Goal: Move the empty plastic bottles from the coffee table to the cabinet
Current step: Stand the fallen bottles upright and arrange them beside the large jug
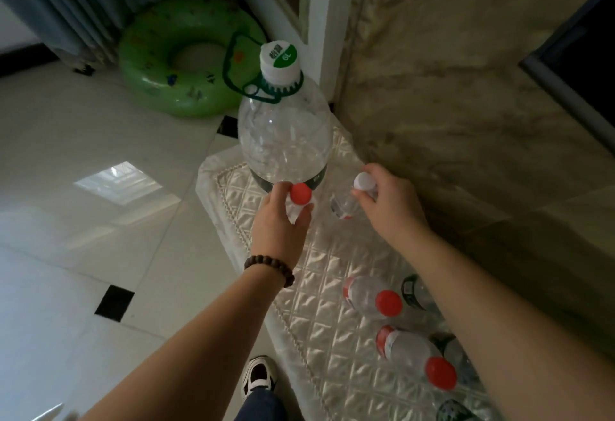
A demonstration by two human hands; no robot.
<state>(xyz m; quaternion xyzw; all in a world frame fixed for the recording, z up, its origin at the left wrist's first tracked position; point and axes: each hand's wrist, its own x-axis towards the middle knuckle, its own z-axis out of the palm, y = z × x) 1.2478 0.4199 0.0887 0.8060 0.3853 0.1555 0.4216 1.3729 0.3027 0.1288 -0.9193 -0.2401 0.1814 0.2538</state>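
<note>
Partly hidden bottles [429,297], labels seemingly unreadable

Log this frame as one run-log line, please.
left hand: grip on red-cap bottle | right hand: grip on white-cap bottle | both by big jug on quilted cloth

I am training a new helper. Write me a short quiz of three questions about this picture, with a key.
1. True or false: the left hand holds a bottle with a white cap.
2. Which stands upright behind both hands? A) big 6L bottle B) kettle C) vase
3. Fill in: the right hand grips the small bottle with the ____ cap.

Key: 1 false, it holds the red-capped bottle; 2 A; 3 white.
</note>
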